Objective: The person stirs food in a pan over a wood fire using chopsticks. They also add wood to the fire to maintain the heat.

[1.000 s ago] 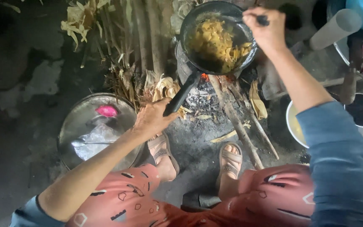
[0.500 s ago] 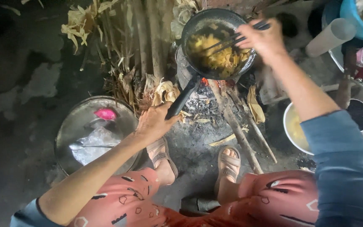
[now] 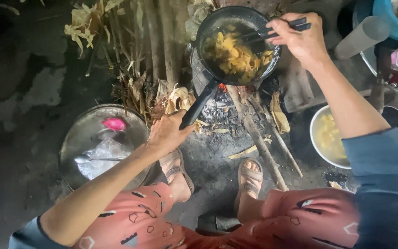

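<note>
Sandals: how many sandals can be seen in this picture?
2. One sandal is on the foot below the left hand; the other sandal is to its right, near the firewood sticks. None seems hidden.

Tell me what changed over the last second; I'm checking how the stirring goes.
The right hand swung the chopsticks from upright over the pan's far rim to lying across the yellow food, tips toward its middle. The left hand kept hold of the pan handle; pan, fire and bowls stayed put.

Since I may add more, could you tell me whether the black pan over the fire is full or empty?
Partly full: yellow food covers the black pan's bottom, its dark inner wall bare above.
</note>
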